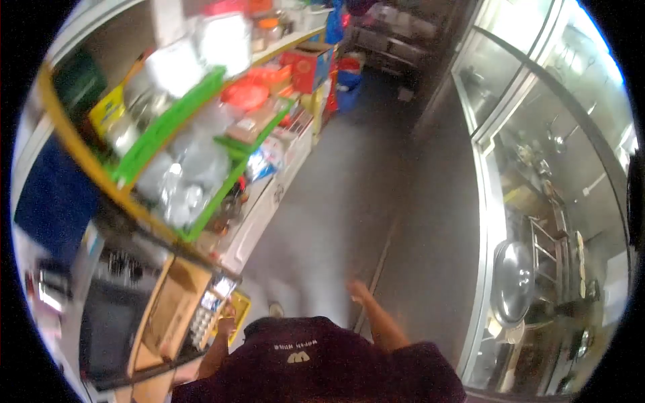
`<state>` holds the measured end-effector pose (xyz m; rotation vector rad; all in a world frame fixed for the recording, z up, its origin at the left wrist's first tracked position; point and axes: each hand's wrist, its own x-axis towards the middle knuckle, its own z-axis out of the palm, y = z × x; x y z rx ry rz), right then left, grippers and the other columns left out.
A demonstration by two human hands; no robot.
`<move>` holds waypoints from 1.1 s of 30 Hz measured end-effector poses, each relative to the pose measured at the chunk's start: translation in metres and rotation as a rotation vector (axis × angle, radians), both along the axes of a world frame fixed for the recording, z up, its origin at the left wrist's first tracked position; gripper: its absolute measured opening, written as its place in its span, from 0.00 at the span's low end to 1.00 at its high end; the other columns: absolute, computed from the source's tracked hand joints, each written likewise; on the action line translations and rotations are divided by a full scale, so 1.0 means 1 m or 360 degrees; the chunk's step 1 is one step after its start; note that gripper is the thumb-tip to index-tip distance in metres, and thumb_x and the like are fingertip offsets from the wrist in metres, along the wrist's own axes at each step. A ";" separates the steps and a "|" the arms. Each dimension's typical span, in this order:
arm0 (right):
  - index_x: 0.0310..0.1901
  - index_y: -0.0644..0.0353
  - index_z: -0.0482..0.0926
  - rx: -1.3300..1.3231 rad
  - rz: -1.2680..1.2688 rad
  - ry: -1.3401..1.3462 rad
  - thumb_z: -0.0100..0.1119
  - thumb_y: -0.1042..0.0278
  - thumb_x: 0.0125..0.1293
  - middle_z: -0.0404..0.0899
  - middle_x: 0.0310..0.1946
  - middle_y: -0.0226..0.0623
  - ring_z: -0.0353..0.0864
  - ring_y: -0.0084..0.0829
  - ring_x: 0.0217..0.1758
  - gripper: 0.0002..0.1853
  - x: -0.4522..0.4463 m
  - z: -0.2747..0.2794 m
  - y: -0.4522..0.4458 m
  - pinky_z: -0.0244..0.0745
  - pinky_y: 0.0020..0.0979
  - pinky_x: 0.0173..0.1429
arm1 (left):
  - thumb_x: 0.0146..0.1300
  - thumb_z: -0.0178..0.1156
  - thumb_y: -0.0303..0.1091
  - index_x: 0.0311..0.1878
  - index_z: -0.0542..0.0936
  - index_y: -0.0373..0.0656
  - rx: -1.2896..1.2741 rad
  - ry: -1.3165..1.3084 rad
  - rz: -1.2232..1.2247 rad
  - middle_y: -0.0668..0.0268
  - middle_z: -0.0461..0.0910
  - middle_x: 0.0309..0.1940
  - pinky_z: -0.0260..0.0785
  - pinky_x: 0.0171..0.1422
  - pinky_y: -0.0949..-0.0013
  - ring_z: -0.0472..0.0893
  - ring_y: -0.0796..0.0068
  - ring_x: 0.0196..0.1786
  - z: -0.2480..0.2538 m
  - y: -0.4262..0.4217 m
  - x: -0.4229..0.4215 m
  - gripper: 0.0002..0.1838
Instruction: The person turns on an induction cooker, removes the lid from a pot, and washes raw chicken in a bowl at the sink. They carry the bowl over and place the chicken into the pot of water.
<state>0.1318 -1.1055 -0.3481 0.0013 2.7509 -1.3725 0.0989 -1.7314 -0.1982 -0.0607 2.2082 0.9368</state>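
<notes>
Smooth grey floor (306, 208) runs away from me down a narrow aisle, smeared by motion as I watch through the head camera. Nearest to me is a dark maroon shirt (235, 366) with small white print on it, and just ahead of it the tip of a pale shoe (276, 309). My left hand (227, 327) is low at the side, overlapping a bright yellow plastic tray (242, 309), which sits beside rows of small pale rounded items (199, 329); I cannot tell whether the fingers grip the tray's rim or only pass over it. My right hand (358, 293) hangs over the floor, well apart from the tray, too blurred for me to tell how far its fingers are bent. Left of the tray stands an open tan box (164, 319). Across the aisle, behind metal-framed glass (485, 181), I see a shiny oval metal lid (514, 282). Further along the left side, green plastic rails (171, 127) border clear plastic packages (191, 171), with a round red bowl (245, 95) beyond, then a red cardboard carton (306, 67). At the far end are a blue bucket (348, 99) and dim metal shelves (393, 43).
</notes>
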 end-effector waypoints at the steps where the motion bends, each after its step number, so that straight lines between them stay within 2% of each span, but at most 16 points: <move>1: 0.35 0.61 0.74 0.0156 -0.0105 -0.0661 0.52 0.63 0.52 0.76 0.33 0.45 0.76 0.45 0.29 0.12 0.029 0.065 -0.005 0.72 0.40 0.33 | 0.46 0.56 0.35 0.23 0.75 0.45 -0.0420 0.0408 -0.0698 0.62 0.74 0.18 0.68 0.26 0.58 0.76 0.62 0.23 0.012 0.013 -0.048 0.05; 2: 0.36 0.61 0.74 0.0210 -0.0207 -0.0962 0.52 0.63 0.53 0.76 0.32 0.45 0.76 0.45 0.29 0.12 0.044 0.108 -0.007 0.72 0.40 0.33 | 0.45 0.55 0.34 0.26 0.78 0.44 -0.0840 0.0809 -0.1396 0.59 0.77 0.21 0.69 0.27 0.60 0.78 0.61 0.25 0.037 0.031 -0.097 0.06; 3: 0.36 0.61 0.74 0.0184 -0.0317 -0.1150 0.51 0.63 0.53 0.76 0.32 0.45 0.76 0.44 0.29 0.12 0.062 0.126 -0.004 0.72 0.40 0.33 | 0.44 0.56 0.33 0.28 0.80 0.42 -0.0393 0.1090 -0.1077 0.58 0.78 0.25 0.71 0.30 0.59 0.78 0.59 0.27 0.068 0.060 -0.139 0.08; 4: 0.37 0.61 0.74 0.0132 -0.0415 -0.1271 0.51 0.63 0.54 0.77 0.32 0.44 0.76 0.44 0.29 0.13 0.075 0.136 -0.002 0.72 0.40 0.33 | 0.43 0.57 0.35 0.28 0.80 0.42 -0.0961 0.0772 -0.0928 0.57 0.79 0.29 0.72 0.35 0.58 0.79 0.58 0.32 -0.001 0.091 -0.201 0.09; 5: 0.37 0.62 0.73 0.0074 -0.0509 -0.1376 0.51 0.62 0.54 0.77 0.32 0.44 0.76 0.43 0.29 0.13 0.088 0.141 0.002 0.72 0.40 0.33 | 0.47 0.54 0.34 0.30 0.80 0.42 -0.0859 0.1016 -0.1321 0.55 0.79 0.31 0.73 0.37 0.60 0.80 0.61 0.36 0.019 0.116 -0.251 0.09; 6: 0.38 0.62 0.73 0.0019 -0.0600 -0.1479 0.50 0.62 0.55 0.77 0.32 0.44 0.76 0.42 0.29 0.13 0.098 0.147 0.003 0.72 0.39 0.33 | 0.50 0.52 0.35 0.30 0.80 0.41 -0.0419 0.0541 -0.0886 0.54 0.79 0.30 0.72 0.35 0.60 0.80 0.60 0.35 -0.002 0.149 -0.311 0.10; 8: 0.39 0.62 0.73 -0.0083 -0.0742 -0.1641 0.49 0.62 0.56 0.77 0.31 0.43 0.76 0.41 0.29 0.14 0.113 0.149 0.009 0.72 0.39 0.33 | 0.52 0.50 0.37 0.29 0.80 0.40 0.0178 0.0520 -0.0005 0.56 0.79 0.26 0.72 0.33 0.61 0.80 0.60 0.30 0.011 0.235 -0.376 0.12; 12: 0.41 0.62 0.73 -0.0237 -0.0935 -0.1817 0.48 0.61 0.58 0.77 0.30 0.42 0.76 0.39 0.29 0.15 0.090 0.143 0.039 0.72 0.38 0.32 | 0.54 0.50 0.42 0.33 0.78 0.38 0.0303 0.0267 -0.0094 0.60 0.79 0.22 0.70 0.33 0.66 0.79 0.67 0.26 0.015 0.390 -0.470 0.16; 20: 0.45 0.63 0.72 -0.0351 -0.1060 -0.1236 0.44 0.59 0.62 0.77 0.29 0.39 0.77 0.34 0.30 0.17 -0.167 0.100 0.242 0.73 0.36 0.32 | 0.54 0.52 0.39 0.34 0.78 0.39 0.0073 -0.0072 -0.0988 0.61 0.78 0.22 0.68 0.27 0.67 0.78 0.72 0.23 0.071 0.504 -0.542 0.13; 23: 0.47 0.64 0.72 -0.0655 -0.1269 -0.0831 0.43 0.58 0.64 0.77 0.28 0.38 0.77 0.32 0.30 0.18 -0.304 0.095 0.339 0.73 0.35 0.31 | 0.53 0.52 0.37 0.28 0.76 0.40 0.0171 -0.0052 -0.0577 0.59 0.77 0.22 0.69 0.26 0.65 0.76 0.66 0.21 0.003 0.476 -0.585 0.10; 25: 0.40 0.63 0.74 -0.0379 -0.1044 -0.0271 0.46 0.62 0.62 0.73 0.20 0.35 0.74 0.27 0.22 0.13 -0.397 0.153 0.363 0.70 0.33 0.25 | 0.51 0.52 0.40 0.29 0.77 0.41 -0.0258 0.0433 -0.1496 0.57 0.78 0.24 0.70 0.30 0.59 0.79 0.62 0.26 -0.016 0.466 -0.617 0.12; 26: 0.40 0.62 0.74 -0.0393 -0.1080 -0.0324 0.48 0.62 0.62 0.73 0.20 0.34 0.73 0.26 0.22 0.12 -0.430 0.168 0.375 0.70 0.32 0.25 | 0.50 0.53 0.41 0.29 0.77 0.41 -0.0533 0.0730 -0.2036 0.57 0.78 0.25 0.70 0.32 0.57 0.79 0.60 0.28 -0.015 0.467 -0.631 0.12; 29: 0.37 0.61 0.75 -0.0436 -0.1134 -0.0420 0.50 0.62 0.60 0.75 0.22 0.33 0.74 0.24 0.21 0.11 -0.506 0.190 0.406 0.70 0.30 0.26 | 0.49 0.52 0.42 0.31 0.78 0.42 -0.0221 0.0823 -0.2020 0.57 0.79 0.28 0.69 0.39 0.54 0.79 0.57 0.36 -0.023 0.488 -0.680 0.14; 31: 0.36 0.61 0.75 -0.0431 -0.1119 -0.0382 0.51 0.61 0.59 0.75 0.22 0.32 0.74 0.24 0.21 0.12 -0.528 0.189 0.421 0.71 0.30 0.27 | 0.49 0.52 0.42 0.33 0.78 0.42 -0.0621 0.0820 -0.1739 0.58 0.79 0.31 0.68 0.43 0.54 0.78 0.58 0.38 -0.023 0.541 -0.728 0.15; 32: 0.34 0.61 0.76 -0.0179 -0.1060 -0.0863 0.52 0.59 0.58 0.76 0.23 0.33 0.76 0.26 0.22 0.13 -0.515 0.120 0.443 0.72 0.31 0.27 | 0.48 0.52 0.43 0.34 0.78 0.43 -0.0803 0.0802 -0.1583 0.58 0.79 0.32 0.67 0.44 0.54 0.78 0.58 0.40 -0.022 0.569 -0.748 0.15; 33: 0.33 0.61 0.76 -0.0854 -0.1218 -0.0851 0.52 0.57 0.57 0.76 0.24 0.35 0.77 0.29 0.24 0.14 -0.514 0.129 0.448 0.73 0.32 0.29 | 0.50 0.52 0.43 0.34 0.78 0.43 -0.0678 0.0883 -0.1760 0.59 0.79 0.31 0.68 0.42 0.57 0.78 0.59 0.37 -0.025 0.602 -0.788 0.15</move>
